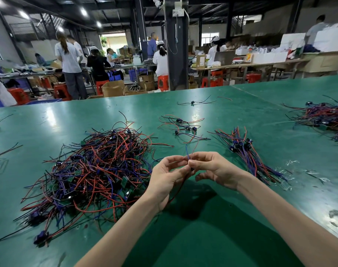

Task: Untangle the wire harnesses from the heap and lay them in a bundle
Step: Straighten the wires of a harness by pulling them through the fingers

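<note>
A big tangled heap of red, blue and black wire harnesses (pixel 95 170) lies on the green table (pixel 212 228) to my left. A sorted bundle (pixel 245 151) of harnesses lies to the right, wires roughly parallel. Between them, held above the table, is a single harness (pixel 187 158): its blue and red ends stick up above my fingers and a red wire trails down past my left palm. My left hand (pixel 164 176) and my right hand (pixel 212 168) both pinch it, fingertips meeting at the middle.
A few loose harnesses (pixel 181 126) lie beyond my hands, one more (pixel 193 102) farther back. Another large pile (pixel 326 118) sits at the far right. Scraps of clear plastic (pixel 291 162) lie right of the bundle. People work at benches behind the table.
</note>
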